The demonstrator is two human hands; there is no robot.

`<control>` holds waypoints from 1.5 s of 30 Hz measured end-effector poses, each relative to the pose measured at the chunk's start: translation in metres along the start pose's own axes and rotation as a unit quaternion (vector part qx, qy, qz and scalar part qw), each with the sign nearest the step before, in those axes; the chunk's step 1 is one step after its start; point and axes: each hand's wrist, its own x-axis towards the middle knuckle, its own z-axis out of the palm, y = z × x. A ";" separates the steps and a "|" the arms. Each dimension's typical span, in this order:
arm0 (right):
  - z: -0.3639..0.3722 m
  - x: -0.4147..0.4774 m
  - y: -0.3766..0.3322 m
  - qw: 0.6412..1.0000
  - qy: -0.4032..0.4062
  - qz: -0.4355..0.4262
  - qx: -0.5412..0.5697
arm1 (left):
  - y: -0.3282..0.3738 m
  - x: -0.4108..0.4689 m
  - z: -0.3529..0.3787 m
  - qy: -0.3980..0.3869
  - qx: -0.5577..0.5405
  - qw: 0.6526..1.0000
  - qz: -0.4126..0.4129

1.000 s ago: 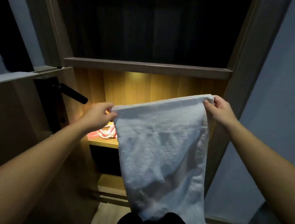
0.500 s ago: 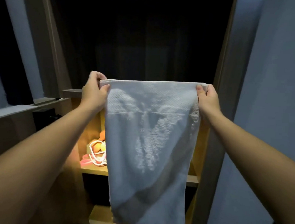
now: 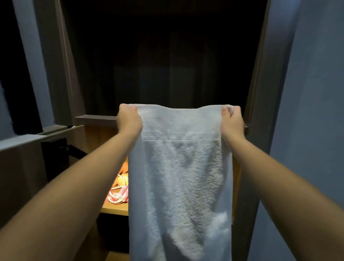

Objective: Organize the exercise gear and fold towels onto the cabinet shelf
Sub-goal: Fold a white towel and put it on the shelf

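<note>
A white towel (image 3: 180,182) hangs full length in front of the open cabinet, held up by its top edge. My left hand (image 3: 129,120) grips the top left corner and my right hand (image 3: 231,123) pinches the top right corner, both arms stretched forward. Behind the towel, on the lit wooden shelf (image 3: 114,208), lies a pink and white skipping rope (image 3: 118,196) beside an orange object (image 3: 120,179). The towel hides most of that shelf.
A dark upper compartment (image 3: 160,60) opens above a grey shelf edge (image 3: 96,120). An open door with a black handle (image 3: 73,150) stands at the left. A blue wall (image 3: 315,117) closes off the right side. A lower wooden shelf (image 3: 118,259) shows beneath.
Both hands have lifted the towel and pulled its top edge level and taut; it hung lower and slanted a second ago. The view has tilted upward.
</note>
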 end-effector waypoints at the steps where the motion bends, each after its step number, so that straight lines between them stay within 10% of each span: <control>1: 0.010 -0.005 -0.003 1.000 0.001 -0.012 0.009 | 0.003 -0.005 0.008 0.021 -0.024 0.999 -0.011; 10: -0.003 -0.004 0.014 0.999 0.032 -0.013 -0.007 | -0.026 0.022 -0.016 0.079 0.004 0.997 0.004; 24: 0.022 -0.004 0.021 0.992 0.016 0.102 0.069 | -0.085 -0.007 -0.039 -0.385 -0.077 0.917 -0.075; 34: 0.033 -0.004 0.010 0.993 -0.002 0.091 0.073 | -0.136 -0.036 0.005 -0.145 -0.205 0.947 -0.201; 45: 0.026 0.006 0.008 0.989 0.030 0.111 0.089 | -0.152 -0.057 0.032 -0.296 -0.255 0.885 -0.252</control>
